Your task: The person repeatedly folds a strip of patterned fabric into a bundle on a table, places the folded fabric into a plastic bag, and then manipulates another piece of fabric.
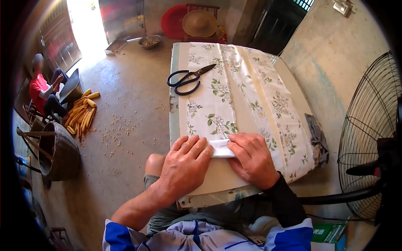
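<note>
Floral cloth (220, 90) with green leaves and pale flowers lies in long strips over the board. Its near end is folded over, white side up, between my two hands. My left hand (186, 163) presses down on the left end of the fold, fingers side by side. At the right end of the fold, my right hand (253, 157) grips the cloth with fingers bent and thumb tucked beneath. Black-handled scissors (187, 79) rest on the cloth at the upper left, blades slightly apart.
A large black fan (370, 138) stands at the right. On the left, a seated person (44, 90) is beside a basin, a pile of corn cobs (83, 113) and a woven basket (60, 152). A straw hat (199, 23) hangs on a chair beyond the board.
</note>
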The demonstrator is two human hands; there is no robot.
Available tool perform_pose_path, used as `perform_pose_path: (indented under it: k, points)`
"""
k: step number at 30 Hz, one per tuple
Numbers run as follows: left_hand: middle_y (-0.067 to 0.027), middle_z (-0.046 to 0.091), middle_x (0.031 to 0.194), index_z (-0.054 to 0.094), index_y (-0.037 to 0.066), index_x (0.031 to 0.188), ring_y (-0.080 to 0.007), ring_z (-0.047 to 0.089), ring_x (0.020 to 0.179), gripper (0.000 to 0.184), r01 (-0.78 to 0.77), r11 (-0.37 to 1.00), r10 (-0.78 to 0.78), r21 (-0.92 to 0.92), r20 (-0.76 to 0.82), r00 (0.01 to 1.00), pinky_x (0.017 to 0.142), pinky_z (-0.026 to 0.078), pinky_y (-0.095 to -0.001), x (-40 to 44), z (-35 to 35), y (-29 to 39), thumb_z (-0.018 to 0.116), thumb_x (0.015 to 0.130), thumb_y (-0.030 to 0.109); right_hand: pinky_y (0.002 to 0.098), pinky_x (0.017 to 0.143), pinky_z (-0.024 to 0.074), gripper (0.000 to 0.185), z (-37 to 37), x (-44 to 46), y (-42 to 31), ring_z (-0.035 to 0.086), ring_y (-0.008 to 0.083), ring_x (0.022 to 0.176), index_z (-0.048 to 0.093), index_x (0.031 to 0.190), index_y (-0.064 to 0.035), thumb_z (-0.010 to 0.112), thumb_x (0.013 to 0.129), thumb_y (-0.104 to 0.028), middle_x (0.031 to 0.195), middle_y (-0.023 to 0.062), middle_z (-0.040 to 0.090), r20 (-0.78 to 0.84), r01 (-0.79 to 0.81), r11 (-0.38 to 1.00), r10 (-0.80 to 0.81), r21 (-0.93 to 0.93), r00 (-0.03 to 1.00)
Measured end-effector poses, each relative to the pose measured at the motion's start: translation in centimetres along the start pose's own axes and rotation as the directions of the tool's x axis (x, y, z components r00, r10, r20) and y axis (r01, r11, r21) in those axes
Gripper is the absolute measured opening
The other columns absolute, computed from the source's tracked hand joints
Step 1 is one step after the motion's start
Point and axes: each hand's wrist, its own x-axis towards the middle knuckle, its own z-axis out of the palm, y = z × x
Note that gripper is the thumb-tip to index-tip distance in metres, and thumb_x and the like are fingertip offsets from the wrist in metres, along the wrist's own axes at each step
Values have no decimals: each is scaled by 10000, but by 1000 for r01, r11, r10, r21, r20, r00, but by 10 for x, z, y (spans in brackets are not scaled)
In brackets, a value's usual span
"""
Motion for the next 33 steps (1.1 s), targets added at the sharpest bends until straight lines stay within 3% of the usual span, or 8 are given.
perform_pose_path:
  k: [5,14,21,23,29,33]
  points:
    - [-155,756,1281,742,68,1175,-336,701,1252,277,-10,1000,10,-17,25,1000,1138,483,-513,-9,-10,16,751,901,102,468,1010,539,359,-1,-13,10,706,299,1149,709,1147,-35,790,797,-18,1154,97,733,70,49,999,-51,20,996]
    - [-103,811,1124,764,71,1142,-302,756,1136,324,104,979,-126,-173,-123,984,1005,561,-444,-25,-13,-9,803,820,60,397,875,587,379,0,-20,13,717,349,987,720,1151,-49,770,808,104,1067,138,749,53,-187,938,179,293,982]
    - [-126,796,1000,771,50,1159,-313,713,911,316,178,943,-243,-281,-216,946,840,584,-386,-24,0,-16,841,851,68,407,801,587,414,11,-24,12,718,341,912,674,1295,-20,787,899,11,1064,172,732,66,-422,814,434,398,899]
    - [-125,778,965,758,41,1178,-310,703,877,317,196,940,-259,-278,-214,942,809,574,-407,-20,0,-15,838,874,84,399,785,586,423,14,-24,13,722,316,876,663,1324,-10,790,920,-6,1037,175,727,93,-488,753,502,441,860]
    - [-102,711,865,689,13,1321,-289,657,804,465,227,938,-290,-264,-232,928,760,553,-406,-13,7,-19,830,885,88,376,690,562,469,12,-15,5,684,259,739,628,1363,10,804,931,-40,903,142,704,96,-561,735,572,381,815]
    - [-91,681,830,626,-11,1411,-272,652,797,568,283,925,-337,-255,-200,920,756,555,-400,-13,9,-20,829,891,96,389,666,553,503,19,-13,5,677,272,711,607,1387,19,810,934,-63,849,130,690,47,-554,756,576,348,816]
